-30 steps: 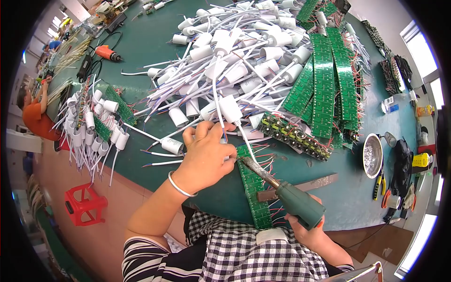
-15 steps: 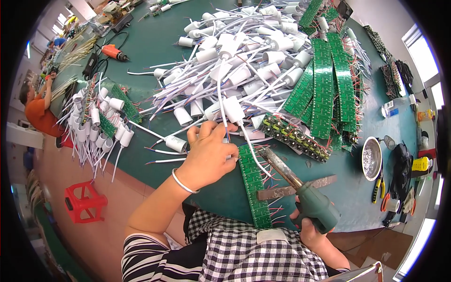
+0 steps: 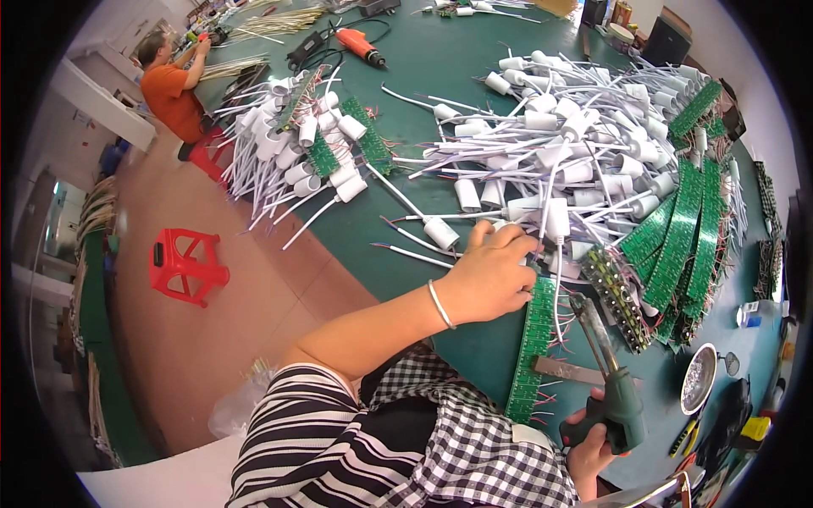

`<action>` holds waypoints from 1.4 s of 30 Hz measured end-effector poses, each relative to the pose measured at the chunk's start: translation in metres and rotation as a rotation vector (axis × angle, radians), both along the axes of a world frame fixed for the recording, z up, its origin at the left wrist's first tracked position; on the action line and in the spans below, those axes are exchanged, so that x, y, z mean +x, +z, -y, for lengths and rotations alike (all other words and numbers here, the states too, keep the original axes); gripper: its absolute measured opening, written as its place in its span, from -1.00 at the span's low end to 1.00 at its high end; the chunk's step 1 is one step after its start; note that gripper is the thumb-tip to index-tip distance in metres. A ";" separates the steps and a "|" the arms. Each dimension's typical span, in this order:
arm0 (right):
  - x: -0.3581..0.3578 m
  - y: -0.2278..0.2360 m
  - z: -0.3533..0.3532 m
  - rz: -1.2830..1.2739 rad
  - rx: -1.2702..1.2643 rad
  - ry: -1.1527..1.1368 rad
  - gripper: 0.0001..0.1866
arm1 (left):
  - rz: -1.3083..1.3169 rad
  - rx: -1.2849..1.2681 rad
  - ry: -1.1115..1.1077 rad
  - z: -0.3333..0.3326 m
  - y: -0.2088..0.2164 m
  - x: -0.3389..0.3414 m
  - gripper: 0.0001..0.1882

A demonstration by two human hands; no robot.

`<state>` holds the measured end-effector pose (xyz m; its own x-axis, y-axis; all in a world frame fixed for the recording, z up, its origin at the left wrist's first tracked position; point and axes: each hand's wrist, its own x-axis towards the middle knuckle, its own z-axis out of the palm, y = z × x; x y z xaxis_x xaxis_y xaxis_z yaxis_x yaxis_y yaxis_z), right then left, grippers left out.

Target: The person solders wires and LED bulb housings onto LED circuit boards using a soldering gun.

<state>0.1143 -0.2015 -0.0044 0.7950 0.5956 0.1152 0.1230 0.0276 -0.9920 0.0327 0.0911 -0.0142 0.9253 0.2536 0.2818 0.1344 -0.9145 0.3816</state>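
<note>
Bright workroom; pinkish floor (image 3: 262, 271) at L of frame w/ red stool (image 3: 159, 275) mid-L. Green worktable (image 3: 457, 68) from top ctr. down to lower R. Co-worker in orange top (image 3: 174, 93), upper L, arms fwd.

Big heap of white caps w/ cables (image 3: 577, 125), ctr. to upper R; smaller heap (image 3: 292, 161) upper L of ctr., bits of green board mixed in. Orange power tool (image 3: 360, 44) above smaller heap, near top edge.

L hand (image 3: 491, 271) approx. ctr. of frame, back up, fingers bent, fingertips at top end of green board strip (image 3: 533, 347); silver bangle (image 3: 441, 305) on wrist. Can't tell exact grip, i.e. pinching or merely touching; fingertips partly hidden. Strip in lower ctr., running down twd. checked apron (image 3: 474, 440), thin red wires along R edge. Single white cap (image 3: 557, 218) just upper R of L hand, its white cable down alongside strip.

R hand (image 3: 590, 449), lower R of ctr., wrapped round handle of green soldering iron (image 3: 625, 415); metal tip pointing up-L, near cable, apart from strip. Flat brownish bar (image 3: 572, 370) btwn strip & iron.

Far R: fan of green boards (image 3: 677, 237), metal bowl (image 3: 686, 398) lower down, yellow-handled pliers (image 3: 688, 436) just below bowl.
</note>
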 end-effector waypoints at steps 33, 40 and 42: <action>0.012 -0.010 0.018 0.077 -0.188 0.215 -0.38 | 0.035 -0.195 0.126 0.045 0.006 -0.020 -0.71; 0.013 -0.010 0.019 0.119 -0.239 0.232 -0.43 | 0.119 0.029 0.188 0.049 -0.011 -0.016 -0.74; 0.012 -0.004 0.015 0.126 -0.219 0.238 -0.44 | 0.149 -0.087 0.176 0.049 -0.017 -0.018 -0.76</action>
